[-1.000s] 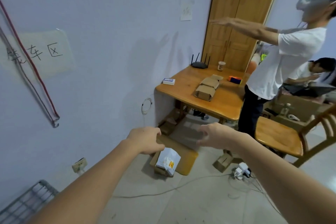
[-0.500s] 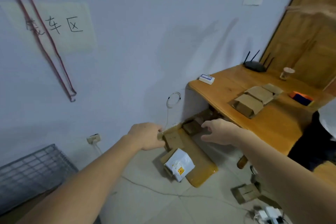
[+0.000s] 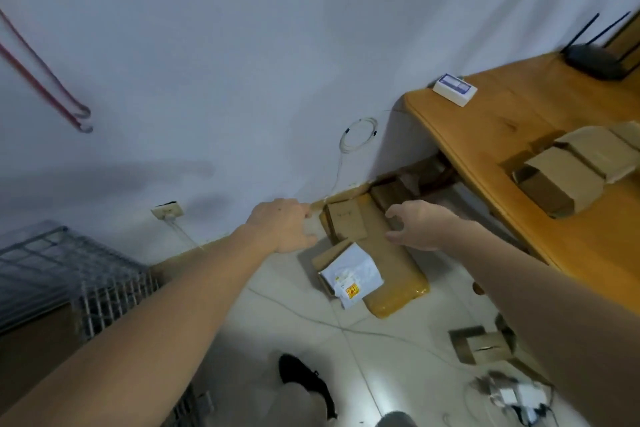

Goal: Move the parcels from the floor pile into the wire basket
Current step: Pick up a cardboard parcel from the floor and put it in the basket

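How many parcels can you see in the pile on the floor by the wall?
4 that I can make out: a small brown box, a large padded envelope under it, a white bag on a brown box. More may hide under the table.

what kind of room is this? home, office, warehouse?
Probably a small room in a home or office used as a makeshift parcel-sorting spot, not a warehouse. A wooden table with a router stands against a plain wall, parcels lie piled on the tiled floor, and a wire basket waits nearby.
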`<state>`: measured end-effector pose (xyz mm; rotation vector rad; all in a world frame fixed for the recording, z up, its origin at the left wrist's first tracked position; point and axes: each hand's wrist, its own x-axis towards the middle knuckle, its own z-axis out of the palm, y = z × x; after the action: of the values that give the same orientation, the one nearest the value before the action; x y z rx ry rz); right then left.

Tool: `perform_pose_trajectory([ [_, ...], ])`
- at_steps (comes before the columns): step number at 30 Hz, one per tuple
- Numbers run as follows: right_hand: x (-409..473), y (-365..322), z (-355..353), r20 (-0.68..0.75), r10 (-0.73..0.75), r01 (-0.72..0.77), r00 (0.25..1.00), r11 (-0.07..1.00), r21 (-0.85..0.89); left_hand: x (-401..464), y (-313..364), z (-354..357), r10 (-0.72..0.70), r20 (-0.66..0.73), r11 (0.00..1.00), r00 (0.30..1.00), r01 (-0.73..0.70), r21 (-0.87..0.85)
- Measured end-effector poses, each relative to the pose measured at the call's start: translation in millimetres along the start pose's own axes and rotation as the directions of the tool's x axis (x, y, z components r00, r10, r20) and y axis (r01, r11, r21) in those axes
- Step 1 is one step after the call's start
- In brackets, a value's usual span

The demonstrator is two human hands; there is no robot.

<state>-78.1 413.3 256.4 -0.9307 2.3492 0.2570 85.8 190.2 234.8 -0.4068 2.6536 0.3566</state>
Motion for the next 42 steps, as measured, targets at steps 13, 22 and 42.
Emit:
perform_pose_trajectory([
  [13, 347.5, 118.0, 227.6, 0.198, 0.141, -0.201, 0.97, 0.923, 0.327, 321.9, -53.9, 265.2, -0.091, 0.214, 0.95, 0.972, 0.15, -0.273],
  [22, 641.2, 198.6, 410.8, 0.13, 0.201, -0.238, 0.971, 0.851, 0.467, 568.3, -69.3, 506.6, -0.301, 0.277, 0.527, 0.912, 0.401, -0.749],
  [42, 524.4, 150.3, 265.6, 0.234, 0.263, -0.21, 0.936, -0.115, 0.971, 481.9, -3.0, 337.7, -0.542, 0.001, 0.07, 0.84, 0.046, -0.997],
])
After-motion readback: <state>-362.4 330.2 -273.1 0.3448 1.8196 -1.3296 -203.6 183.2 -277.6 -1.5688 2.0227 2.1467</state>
